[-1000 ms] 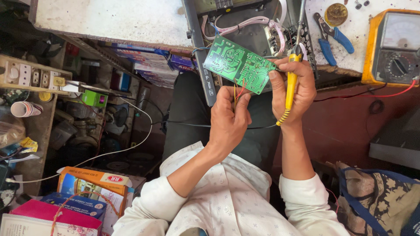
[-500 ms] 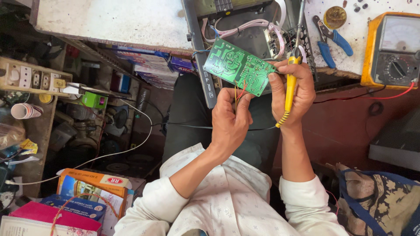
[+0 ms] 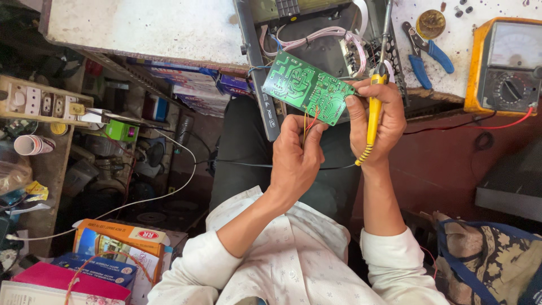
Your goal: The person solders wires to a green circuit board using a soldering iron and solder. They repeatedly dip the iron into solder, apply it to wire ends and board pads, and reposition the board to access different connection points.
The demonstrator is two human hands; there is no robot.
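A green circuit board (image 3: 302,86) is held up in front of me, solder side facing me. My right hand (image 3: 379,121) pinches its right edge with the thumb and also grips a yellow-handled soldering iron (image 3: 374,116) whose metal shaft points up past the board. My left hand (image 3: 296,153) is just below the board, fingers closed on thin red and orange wires (image 3: 310,121) that run from the board's lower edge.
An opened device chassis (image 3: 322,42) with pink ribbon wires lies on the white bench (image 3: 147,25). Blue-handled pliers (image 3: 423,53), a round solder tin (image 3: 431,22) and a yellow analog multimeter (image 3: 502,65) sit at right. A socket strip (image 3: 39,101) and boxes (image 3: 113,248) are at left.
Both hands and the board have stayed almost in place; the view has shifted slightly and the left fingers have adjusted on the wires.
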